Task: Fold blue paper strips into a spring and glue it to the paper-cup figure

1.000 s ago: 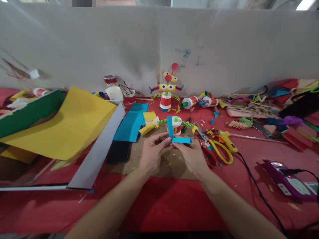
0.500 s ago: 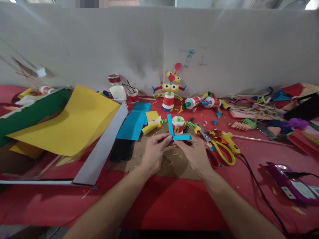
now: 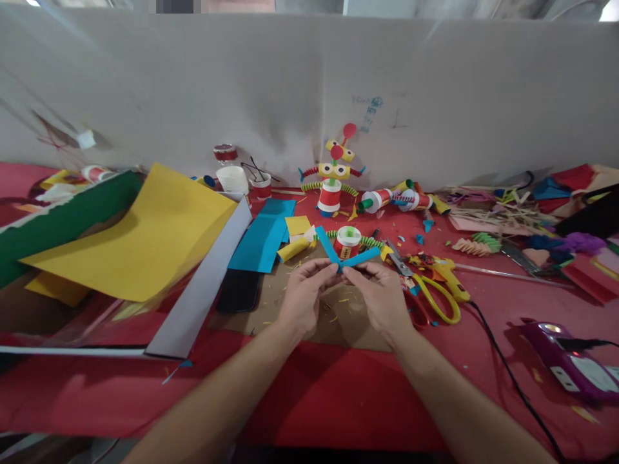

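Two blue paper strips meet in a V, their joined end pinched between my hands. My left hand is closed on the corner from the left side. From the right, my right hand grips the same corner, thumb and fingers pressed together. Just beyond the strips stands a red and white paper-cup figure with green folded-paper arms. A yellow paper tube lies to its left. Beneath my hands is a brown cardboard sheet with small yellow scraps.
Scissors with yellow handles and a yellow glue gun lie on the right, near a purple power strip. Blue paper, a black phone and an open box with yellow paper are left. Finished cup figures stand behind.
The strips have gone from an L shape to a V: the left one leans further left and the right one has tilted up. The view has shifted slightly.
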Demonstrator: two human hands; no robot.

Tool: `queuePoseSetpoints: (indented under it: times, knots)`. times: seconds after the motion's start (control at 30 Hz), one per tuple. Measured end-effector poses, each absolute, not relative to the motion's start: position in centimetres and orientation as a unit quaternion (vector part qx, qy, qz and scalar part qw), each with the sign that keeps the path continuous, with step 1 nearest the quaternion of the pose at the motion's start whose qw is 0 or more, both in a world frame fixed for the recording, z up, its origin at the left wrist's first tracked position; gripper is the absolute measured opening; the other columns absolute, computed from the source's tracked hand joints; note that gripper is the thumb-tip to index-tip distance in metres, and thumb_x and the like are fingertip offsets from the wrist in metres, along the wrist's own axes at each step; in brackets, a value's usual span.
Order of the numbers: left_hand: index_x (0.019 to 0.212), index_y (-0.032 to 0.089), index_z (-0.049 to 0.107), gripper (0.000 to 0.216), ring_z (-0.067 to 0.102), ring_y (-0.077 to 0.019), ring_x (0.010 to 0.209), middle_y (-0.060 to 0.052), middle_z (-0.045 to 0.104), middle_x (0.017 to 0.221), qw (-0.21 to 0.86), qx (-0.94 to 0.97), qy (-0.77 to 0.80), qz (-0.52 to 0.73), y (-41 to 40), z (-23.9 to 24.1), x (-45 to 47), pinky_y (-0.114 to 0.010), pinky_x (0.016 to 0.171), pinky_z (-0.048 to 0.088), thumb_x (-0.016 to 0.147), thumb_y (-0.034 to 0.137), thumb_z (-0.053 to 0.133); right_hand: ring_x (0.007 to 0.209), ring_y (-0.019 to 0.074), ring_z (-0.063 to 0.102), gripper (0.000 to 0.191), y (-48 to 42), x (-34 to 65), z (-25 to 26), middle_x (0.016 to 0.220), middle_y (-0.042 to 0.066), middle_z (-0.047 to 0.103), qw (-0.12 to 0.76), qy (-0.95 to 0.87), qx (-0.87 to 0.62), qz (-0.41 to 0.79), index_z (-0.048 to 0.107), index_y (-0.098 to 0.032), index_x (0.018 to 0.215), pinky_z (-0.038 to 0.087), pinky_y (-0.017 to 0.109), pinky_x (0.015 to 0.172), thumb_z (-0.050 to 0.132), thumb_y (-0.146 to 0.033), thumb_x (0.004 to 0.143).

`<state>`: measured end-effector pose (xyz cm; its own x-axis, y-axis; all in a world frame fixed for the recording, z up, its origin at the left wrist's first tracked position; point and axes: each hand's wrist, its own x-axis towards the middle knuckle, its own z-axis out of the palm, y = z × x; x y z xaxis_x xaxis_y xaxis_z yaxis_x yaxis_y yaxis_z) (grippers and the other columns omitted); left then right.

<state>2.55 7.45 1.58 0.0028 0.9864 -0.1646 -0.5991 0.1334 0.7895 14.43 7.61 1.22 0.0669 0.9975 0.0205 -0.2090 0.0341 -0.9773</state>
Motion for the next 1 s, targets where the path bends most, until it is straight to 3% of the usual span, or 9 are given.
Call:
queuePoseSetpoints:
  times: [0.2,0.63,0.87,1.0]
  knots:
    - [0.071,0.014,0.071,0.01,0.063,-0.0105,0.065,-0.002,0.069,0.07,0.641,0.309,0.39,0.585,7.4,2.4,2.3,-0.025,0.072,0.051,0.067,0.023,0.074,0.061,0.0138,0.06,0.009,7.9,14.7,1.2,0.064,-0.001,0.068,0.556,-0.447,-0.453,0.534,0.073,-0.02,0.075,0.047,0.028,0.063,0.072,-0.027,0.068]
    - [0.076,0.015,0.071,0.011,0.064,-0.0135,0.073,-0.004,0.07,0.078,0.673,0.319,0.37,0.555,7.3,2.2,2.2,-0.031,0.082,0.05,0.067,0.022,0.074,0.058,0.0113,0.056,0.004,8.1,15.1,1.5,0.06,-0.002,0.065,0.57,-0.44,-0.456,0.523,0.07,-0.02,0.064,0.046,0.026,0.061,0.071,-0.024,0.064]
    - [0.074,0.014,0.071,0.011,0.059,-0.0108,0.064,-0.003,0.068,0.07,0.633,0.398,0.433,0.504,7.9,2.2,1.3,-0.026,0.067,0.046,0.066,0.02,0.074,0.059,0.0131,0.058,0.008,8.0,15.2,1.7,0.063,-0.001,0.065,0.538,-0.481,-0.478,0.501,0.068,-0.018,0.065,0.046,0.027,0.06,0.071,-0.026,0.066]
    - [0.07,0.014,0.07,0.006,0.058,-0.01,0.064,-0.002,0.067,0.066,0.619,0.372,0.42,0.549,7.7,2.3,1.9,-0.024,0.066,0.045,0.068,0.02,0.072,0.068,0.0152,0.062,0.016,7.8,14.9,2.0,0.075,0.002,0.069,0.538,-0.479,-0.451,0.527,0.069,-0.019,0.079,0.05,0.029,0.067,0.071,-0.03,0.068]
